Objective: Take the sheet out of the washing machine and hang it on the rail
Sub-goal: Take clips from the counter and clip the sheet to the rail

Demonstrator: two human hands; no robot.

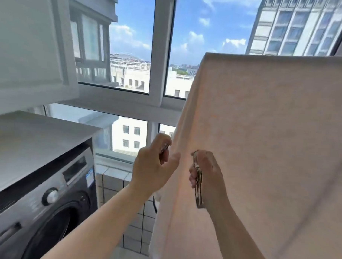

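Sheet draped over rail, right of washer. Left hand and right hand each curled round metal clip at left edge. Risk: unpinned sheet may slide off.

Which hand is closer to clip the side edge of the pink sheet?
Left, probably. The left hand holds a metal clip right beside the pale pink sheet's hanging edge; the right hand, also holding a clip, sits further in.
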